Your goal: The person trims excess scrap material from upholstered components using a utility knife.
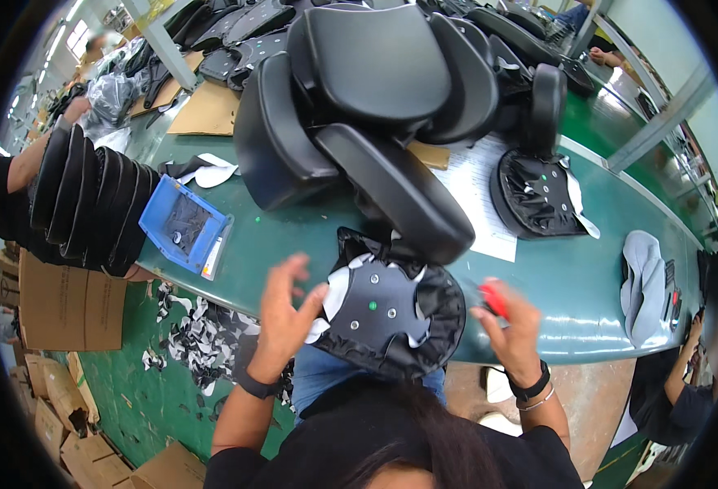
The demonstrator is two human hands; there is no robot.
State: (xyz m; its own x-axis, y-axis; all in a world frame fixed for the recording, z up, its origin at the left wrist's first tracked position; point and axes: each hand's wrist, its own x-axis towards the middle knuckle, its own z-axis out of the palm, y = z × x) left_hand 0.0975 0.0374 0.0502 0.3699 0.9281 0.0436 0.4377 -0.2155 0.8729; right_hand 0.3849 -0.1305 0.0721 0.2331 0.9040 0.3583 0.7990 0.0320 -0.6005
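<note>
A black upholstered chair pad (387, 306) lies underside up at the table's near edge. Its cover is gathered round the rim, with white fabric edges, metal-ringed holes and a green dot showing. My left hand (287, 310) is open at the pad's left side, fingers apart, thumb by a white fabric edge; whether it touches is unclear. To the right of the pad and apart from it, my right hand (512, 326) is closed round a small red-handled tool (494, 301). Motion blur hides the tool's working end, so its kind cannot be told.
Finished black pads (379, 65) are heaped beyond the work. A blue bin (181, 224) of dark scraps stands left, beside stacked black pads (90, 200) held by another person. Another gathered pad (538, 196) and grey cloth (642, 285) lie right. Offcuts (204, 342) litter the floor.
</note>
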